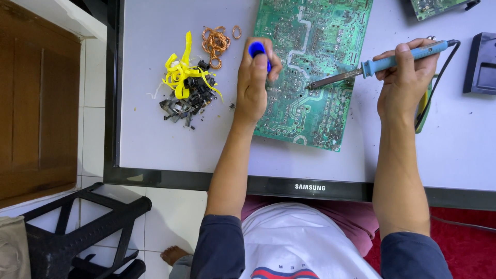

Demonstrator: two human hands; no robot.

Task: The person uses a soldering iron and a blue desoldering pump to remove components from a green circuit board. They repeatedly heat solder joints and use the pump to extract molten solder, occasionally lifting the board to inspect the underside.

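A large green printed circuit board (310,67) is laid solder side up on the pale grey worktop (155,139), between the two hands. A soldering iron with a light blue handle (382,64) is held in the right hand (405,82), whose fingers are wrapped closed around the grip; its metal tip is brought down onto the board near the middle, seemingly touching a joint. A small blue cylindrical tool (257,50), probably a desoldering pump, is gripped in the closed fingers of the left hand (256,82), which rests at the board's left edge, near the iron's tip but apart from it. To the left, well apart from the board, a heap of dark salvaged parts (183,103), yellow tape strips (181,72) and coiled copper wire (214,44) is gathered. A dark box (480,64) stands at the right edge.

The step in hand is judged to be the heating of one solder joint. For the next move, the blue tool would need to be carried to the heated joint while the tip is held steady, so that neighbouring tracks are not bridged.
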